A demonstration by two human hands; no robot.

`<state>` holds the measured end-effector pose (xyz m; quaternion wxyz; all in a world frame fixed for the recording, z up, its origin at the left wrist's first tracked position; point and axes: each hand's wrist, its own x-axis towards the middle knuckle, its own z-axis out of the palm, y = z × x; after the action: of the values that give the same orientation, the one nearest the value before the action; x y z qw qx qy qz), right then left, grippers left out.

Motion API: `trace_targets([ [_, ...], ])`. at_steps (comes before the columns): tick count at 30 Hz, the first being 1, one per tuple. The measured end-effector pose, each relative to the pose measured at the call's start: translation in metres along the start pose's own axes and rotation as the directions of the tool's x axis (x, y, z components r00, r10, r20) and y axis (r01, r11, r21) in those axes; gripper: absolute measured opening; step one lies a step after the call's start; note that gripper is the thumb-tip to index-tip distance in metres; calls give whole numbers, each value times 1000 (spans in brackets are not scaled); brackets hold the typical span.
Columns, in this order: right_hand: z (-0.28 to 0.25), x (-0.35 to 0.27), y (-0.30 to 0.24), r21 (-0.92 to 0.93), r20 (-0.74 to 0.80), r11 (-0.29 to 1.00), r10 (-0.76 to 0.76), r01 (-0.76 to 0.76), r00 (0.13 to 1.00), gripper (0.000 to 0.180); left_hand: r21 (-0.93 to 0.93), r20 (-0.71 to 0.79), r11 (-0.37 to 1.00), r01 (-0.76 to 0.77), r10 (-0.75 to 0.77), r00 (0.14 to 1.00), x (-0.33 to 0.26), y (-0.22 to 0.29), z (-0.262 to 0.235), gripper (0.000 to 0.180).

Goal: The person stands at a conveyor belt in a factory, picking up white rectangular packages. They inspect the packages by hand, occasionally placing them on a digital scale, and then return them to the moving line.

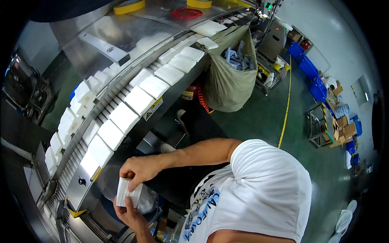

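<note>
White pad (123,194), held between the person's two hands just off the near side of the roller conveyor (76,162), with clear plastic film (148,201) close beside it. The right hand (142,168) curls over the upper part, thumb against the face; the left hand (130,212) pinches the lower end between thumb and fingers, both closed to little more than the pad's thickness. Work on this piece appears to be under way and unfinished, since neither hand has released it. Outward from it, a neat row of pads (110,135) lines the conveyor's near edge, apparently left to be handled; whether any is already finished cannot be told. Further pads (69,121) stand banked on the far side, their stage equally uncertain. Beyond lie a steel worktop (162,30) bearing a red ring (186,13) and, beside the conveyor, a drab green sack (231,89) holding crumpled material (240,58)
</note>
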<state>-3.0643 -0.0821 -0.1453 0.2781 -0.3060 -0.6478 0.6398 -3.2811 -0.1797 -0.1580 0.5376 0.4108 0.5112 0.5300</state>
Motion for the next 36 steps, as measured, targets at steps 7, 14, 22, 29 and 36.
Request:
trace_targets([
  [7, -11, 5, -8, -61, 1, 996, -61, 61, 998, 31, -88, 36, 995, -45, 49, 998, -1, -2, -6, 47],
  [14, -125, 28, -63, -178, -311, 984, -84, 28, 947, 29, -162, 188, 986, 37, -6, 982, 5, -10, -10, 59],
  [22, -257, 102, -43, -89, -385, 965, 195, -246, 902, 52, -146, 174, 989, 37, -11, 985, 3, -7, -11, 42],
  [29, -307, 45, -10, -844, -528, 139, -386, -518, 757, 40, -118, 222, 989, 90, -62, 973, 6, -9, -1, 38],
  [36, -146, -60, -42, -864, -407, 500, -613, -67, 677, 21, 112, 242, 983, 144, -168, 956, -4, -6, -9, 21],
])
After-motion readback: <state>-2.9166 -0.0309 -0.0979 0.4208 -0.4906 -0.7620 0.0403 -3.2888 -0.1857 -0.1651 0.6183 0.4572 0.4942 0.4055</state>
